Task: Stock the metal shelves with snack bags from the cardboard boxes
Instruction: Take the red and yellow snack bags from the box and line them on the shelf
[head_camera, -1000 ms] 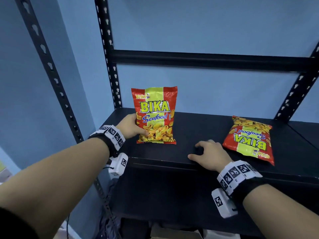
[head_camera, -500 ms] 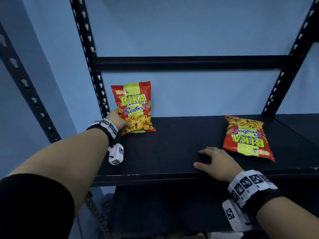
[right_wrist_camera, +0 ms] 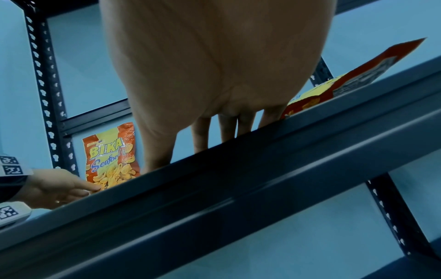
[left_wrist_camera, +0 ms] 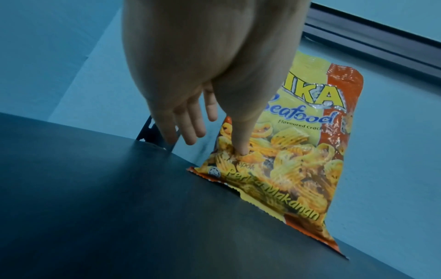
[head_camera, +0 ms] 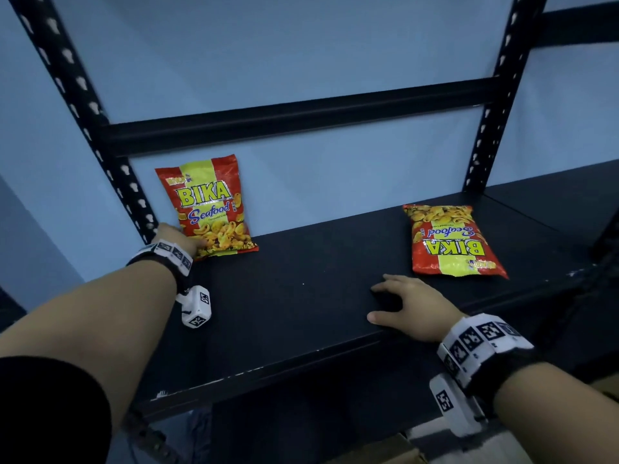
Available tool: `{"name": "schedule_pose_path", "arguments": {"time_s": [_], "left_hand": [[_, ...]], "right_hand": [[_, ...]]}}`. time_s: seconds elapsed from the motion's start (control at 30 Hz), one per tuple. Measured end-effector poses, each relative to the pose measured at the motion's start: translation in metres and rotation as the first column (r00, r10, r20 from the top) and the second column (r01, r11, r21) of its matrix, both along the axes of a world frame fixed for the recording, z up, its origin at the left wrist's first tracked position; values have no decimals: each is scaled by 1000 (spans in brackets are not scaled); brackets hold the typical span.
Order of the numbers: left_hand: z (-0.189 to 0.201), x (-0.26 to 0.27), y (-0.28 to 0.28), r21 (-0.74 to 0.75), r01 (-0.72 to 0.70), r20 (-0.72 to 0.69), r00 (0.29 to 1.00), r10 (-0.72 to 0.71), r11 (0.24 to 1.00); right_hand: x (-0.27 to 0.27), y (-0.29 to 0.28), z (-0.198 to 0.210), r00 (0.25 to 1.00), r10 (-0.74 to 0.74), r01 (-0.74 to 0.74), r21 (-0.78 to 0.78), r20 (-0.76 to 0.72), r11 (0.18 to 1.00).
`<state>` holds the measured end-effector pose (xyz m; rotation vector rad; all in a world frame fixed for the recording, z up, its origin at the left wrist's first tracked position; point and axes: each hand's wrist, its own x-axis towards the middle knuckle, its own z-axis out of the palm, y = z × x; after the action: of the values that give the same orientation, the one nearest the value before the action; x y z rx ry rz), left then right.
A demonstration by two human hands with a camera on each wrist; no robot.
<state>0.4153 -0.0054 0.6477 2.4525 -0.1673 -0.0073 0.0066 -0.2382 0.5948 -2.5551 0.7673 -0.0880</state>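
Placement step, first bag. My left hand point(head_camera: 177, 241) held the upright snack bag point(head_camera: 209, 207) at the shelf's point(head_camera: 284, 313) ten o'clock corner, thumb point(left_wrist_camera: 241, 136) pressed to its lower front, the other fingers seemingly behind it. The bag leaned on the wall, long axis vertical, top seam toward twelve o'clock. Next, I judged, a gentle release. My right hand point(head_camera: 413, 308) lay flat and empty at the front edge. The second bag point(head_camera: 450, 241) lay flat at two o'clock, top seam toward six.
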Motion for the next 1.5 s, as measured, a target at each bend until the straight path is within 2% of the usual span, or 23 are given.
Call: {"name": "schedule_pose_path", "arguments": {"time_s": [0.1,0.23,0.3,0.4,0.57,0.7,0.8,0.9,0.97,1.13,1.27,1.37,1.5], "left_hand": [[-2,-1,-3,-24,-102,-28,994,101,994],[-2,-8,-3,-20,-85,-27,996,84,996],[0,-15,-6,18,1,-47,999,0,1000],[5,-35,-13,150,183,-75,982,-173,972],[6,-90,-36,194,470,-161,881,-445,861],[7,-137,-52,233,591,-244,804,-541,773],[5,-164,-65,272,641,-277,767,-579,718],[7,-193,-79,299,686,-294,728,-620,664],[8,-209,-88,301,718,-307,696,-649,627],[7,-236,-103,274,748,-253,662,-705,605],[9,-238,-103,237,728,-181,684,-707,644],[12,-235,-101,185,692,-86,719,-690,698],[18,-232,-98,121,667,-4,741,-671,736]], "right_hand": [[1,0,2,1000,-3,3,6,-6,1000],[4,-2,6,999,2,-2,-1,-45,1000],[7,-2,11,997,15,-17,-23,-74,1000],[14,-2,26,996,27,-30,-37,-80,999],[20,-21,55,997,-16,22,-92,75,996],[21,-59,68,984,-77,103,-166,158,981],[15,-90,69,986,-151,164,-222,74,961],[2,-111,58,960,-266,237,-246,-91,940],[-7,-118,46,944,-277,234,-233,-176,944],[-15,-114,32,972,-202,173,-213,-123,962],[-17,-97,29,995,-57,44,-152,-87,987],[-20,-83,28,995,95,-96,-103,-9,990],[-27,-55,37,944,327,-323,-65,52,944]]}}
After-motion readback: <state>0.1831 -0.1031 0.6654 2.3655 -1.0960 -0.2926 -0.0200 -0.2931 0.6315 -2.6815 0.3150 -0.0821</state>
